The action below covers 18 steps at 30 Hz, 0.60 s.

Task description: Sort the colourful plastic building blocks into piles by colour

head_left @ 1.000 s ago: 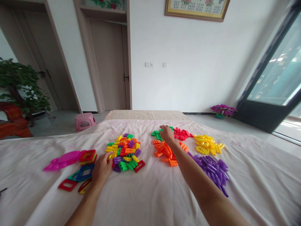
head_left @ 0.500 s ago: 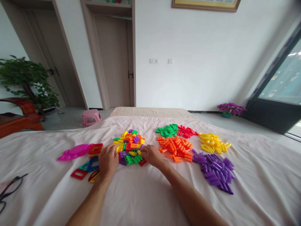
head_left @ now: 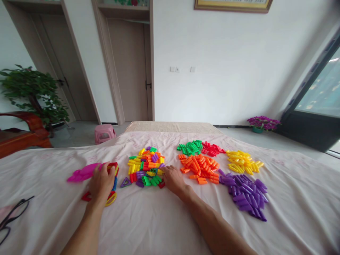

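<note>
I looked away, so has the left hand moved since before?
Yes. Against the stool, the left hand has moved left, away from the mixed pile.

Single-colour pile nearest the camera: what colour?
Purple; that pile shows best in the head view.

One head-worn camera looks forward and down across the pale cloth [head_left: 148, 221] toward the white wall [head_left: 225, 49].

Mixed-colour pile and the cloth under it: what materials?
Mixed-colour pile: probably rigid moulded plastic, smooth, slightly glossy; saturated, even colour on each piece suggests it.
Cloth: likely thin woven fabric, matte; it wrinkles into soft folds. Exact fibre can't be told.
</note>
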Motion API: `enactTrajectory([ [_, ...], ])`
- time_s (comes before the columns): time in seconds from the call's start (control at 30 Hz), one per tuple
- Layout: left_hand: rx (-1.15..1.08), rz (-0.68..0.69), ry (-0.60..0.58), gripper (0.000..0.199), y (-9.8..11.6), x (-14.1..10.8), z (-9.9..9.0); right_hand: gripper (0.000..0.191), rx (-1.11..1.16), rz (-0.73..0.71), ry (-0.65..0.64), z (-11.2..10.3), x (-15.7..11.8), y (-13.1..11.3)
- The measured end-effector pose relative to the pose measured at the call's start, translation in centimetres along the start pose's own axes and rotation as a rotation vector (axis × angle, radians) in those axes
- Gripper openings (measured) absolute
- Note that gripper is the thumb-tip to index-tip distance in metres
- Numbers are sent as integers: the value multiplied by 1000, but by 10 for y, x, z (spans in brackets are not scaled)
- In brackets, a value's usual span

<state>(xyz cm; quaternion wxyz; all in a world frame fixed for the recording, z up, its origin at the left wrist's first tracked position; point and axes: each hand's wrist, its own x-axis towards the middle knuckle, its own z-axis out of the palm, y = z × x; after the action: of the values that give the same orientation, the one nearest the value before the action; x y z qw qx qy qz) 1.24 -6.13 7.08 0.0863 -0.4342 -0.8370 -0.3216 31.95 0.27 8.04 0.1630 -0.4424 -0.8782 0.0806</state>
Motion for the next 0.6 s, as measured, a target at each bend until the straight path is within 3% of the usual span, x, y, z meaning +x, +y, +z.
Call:
enactTrajectory([
  [0.1,-73,0,-129,56,-11,7,6,36,85,37,77,-2,2,6],
  [0.33,-106,72,-191,59,0,3,9,34,307,168,358,-36,12,39],
  [0.47,-161,84,-255,58,-12,9,17,36,359,311,533,-70,8,79],
  [0.6,-224,186,-241,55,-26,16,29,39,328,511,644,-100,-11,139],
])
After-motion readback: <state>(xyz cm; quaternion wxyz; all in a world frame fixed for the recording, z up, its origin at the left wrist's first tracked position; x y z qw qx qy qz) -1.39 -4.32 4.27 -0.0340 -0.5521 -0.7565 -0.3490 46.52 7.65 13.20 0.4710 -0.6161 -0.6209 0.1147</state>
